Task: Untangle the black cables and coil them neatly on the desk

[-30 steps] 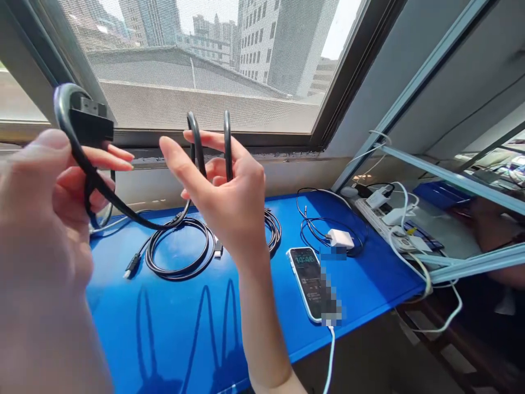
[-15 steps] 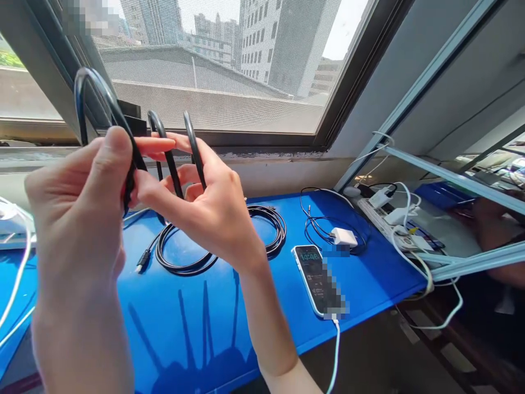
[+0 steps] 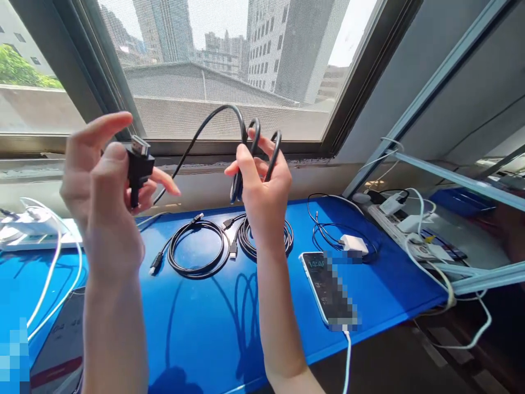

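Observation:
My left hand [image 3: 109,186] grips the plug end of a black HDMI cable [image 3: 219,108], thumb against the plug [image 3: 140,156], its metal tip pointing up and the index finger raised off it. From there the cable arcs over to my right hand [image 3: 266,186], which is closed around several loops of it, pinched under the thumb. Both hands are above the blue table [image 3: 197,339]. Below them lie two coiled black cables, one coil [image 3: 199,271] with HDMI-like plugs in the middle and another coil [image 3: 289,235] partly hidden behind my right forearm.
A phone [image 3: 328,290] with a white cord lies at the right, near a white charger [image 3: 353,245] with a thin black cable. Power strips stand at the left [image 3: 41,241] and the right [image 3: 404,230]. A metal frame [image 3: 422,76] rises on the right, beside the window.
My hands have moved apart, the right one further right. The left hand now holds the plug end, with a length of cable stretched between it and the loops in my right hand.

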Action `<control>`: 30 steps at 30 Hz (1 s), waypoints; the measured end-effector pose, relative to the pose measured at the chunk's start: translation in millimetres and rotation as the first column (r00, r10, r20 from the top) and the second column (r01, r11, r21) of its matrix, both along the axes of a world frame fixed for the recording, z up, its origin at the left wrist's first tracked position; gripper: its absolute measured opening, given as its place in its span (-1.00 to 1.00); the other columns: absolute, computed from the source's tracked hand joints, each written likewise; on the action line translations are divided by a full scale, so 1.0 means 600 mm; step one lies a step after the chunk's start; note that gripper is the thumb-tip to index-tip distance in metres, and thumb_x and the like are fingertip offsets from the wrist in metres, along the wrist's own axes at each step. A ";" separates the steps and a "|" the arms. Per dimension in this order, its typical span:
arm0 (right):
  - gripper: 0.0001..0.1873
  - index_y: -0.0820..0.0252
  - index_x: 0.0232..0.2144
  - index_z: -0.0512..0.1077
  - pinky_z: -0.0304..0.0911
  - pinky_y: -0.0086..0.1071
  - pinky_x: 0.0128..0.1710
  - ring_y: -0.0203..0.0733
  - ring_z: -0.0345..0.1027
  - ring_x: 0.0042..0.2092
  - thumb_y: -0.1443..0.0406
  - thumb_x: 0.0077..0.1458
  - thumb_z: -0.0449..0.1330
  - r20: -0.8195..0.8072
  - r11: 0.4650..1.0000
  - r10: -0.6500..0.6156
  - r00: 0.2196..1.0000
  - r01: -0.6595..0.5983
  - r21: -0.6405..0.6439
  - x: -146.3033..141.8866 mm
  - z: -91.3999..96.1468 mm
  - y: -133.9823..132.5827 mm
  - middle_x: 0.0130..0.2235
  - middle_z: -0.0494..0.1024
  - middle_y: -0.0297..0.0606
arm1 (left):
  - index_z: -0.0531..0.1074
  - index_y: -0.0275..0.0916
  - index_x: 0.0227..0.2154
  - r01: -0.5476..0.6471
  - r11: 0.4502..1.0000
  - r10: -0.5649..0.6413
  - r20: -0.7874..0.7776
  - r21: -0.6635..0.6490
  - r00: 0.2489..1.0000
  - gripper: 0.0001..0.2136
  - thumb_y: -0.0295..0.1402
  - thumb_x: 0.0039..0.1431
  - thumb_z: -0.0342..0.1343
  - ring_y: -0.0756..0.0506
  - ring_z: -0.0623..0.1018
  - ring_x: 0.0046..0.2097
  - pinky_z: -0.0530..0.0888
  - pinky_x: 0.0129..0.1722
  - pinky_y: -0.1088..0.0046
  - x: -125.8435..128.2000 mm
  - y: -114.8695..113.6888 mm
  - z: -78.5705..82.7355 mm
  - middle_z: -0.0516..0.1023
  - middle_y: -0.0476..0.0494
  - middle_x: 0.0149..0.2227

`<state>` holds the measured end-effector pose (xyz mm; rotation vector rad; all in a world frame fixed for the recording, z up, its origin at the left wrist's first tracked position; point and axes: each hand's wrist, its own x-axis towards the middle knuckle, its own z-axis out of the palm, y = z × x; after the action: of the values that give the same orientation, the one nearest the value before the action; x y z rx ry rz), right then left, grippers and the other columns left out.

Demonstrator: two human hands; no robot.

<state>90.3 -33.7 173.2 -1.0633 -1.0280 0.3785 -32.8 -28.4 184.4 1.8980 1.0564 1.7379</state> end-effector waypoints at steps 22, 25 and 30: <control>-0.68 0.04 -0.16 0.37 0.12 -0.37 -0.74 -0.34 0.20 -0.67 0.19 0.00 0.28 0.180 0.939 0.271 0.946 -0.301 0.165 -0.006 -0.005 -0.026 -0.51 0.55 -0.43 | 0.13 -0.04 0.19 -0.038 0.999 0.042 -0.158 0.027 0.987 -0.44 -0.03 0.15 0.03 -0.16 0.48 -0.07 0.47 -0.14 0.26 -0.054 0.035 -0.024 0.44 -0.18 -0.03; -0.67 0.04 -0.17 0.37 0.10 -0.38 -0.77 -0.36 0.20 -0.70 0.14 0.00 0.28 0.186 0.932 0.263 0.947 -0.299 0.205 -0.007 -0.008 -0.031 -0.52 0.54 -0.44 | 0.34 0.05 0.05 -0.157 0.971 0.194 -0.206 0.182 0.959 -0.61 -0.03 0.19 0.00 -0.19 0.42 0.01 0.43 -0.05 0.17 -0.065 0.035 -0.025 0.43 -0.13 -0.03; -0.67 0.04 -0.21 0.36 0.07 -0.40 -0.80 -0.31 0.30 -0.68 0.10 -0.02 0.29 0.188 0.909 0.281 0.941 -0.324 0.263 -0.004 -0.008 -0.037 -0.58 0.49 -0.47 | 0.51 -0.02 -0.30 -0.232 0.913 0.304 -0.180 0.337 0.936 -0.76 -0.04 0.17 0.04 -0.19 0.44 -0.07 0.39 -0.03 0.09 -0.090 0.046 -0.024 0.49 -0.11 -0.15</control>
<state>87.8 -56.1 168.4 -0.6722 -1.3430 0.3898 -86.5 -0.9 170.2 2.2839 1.2389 1.9700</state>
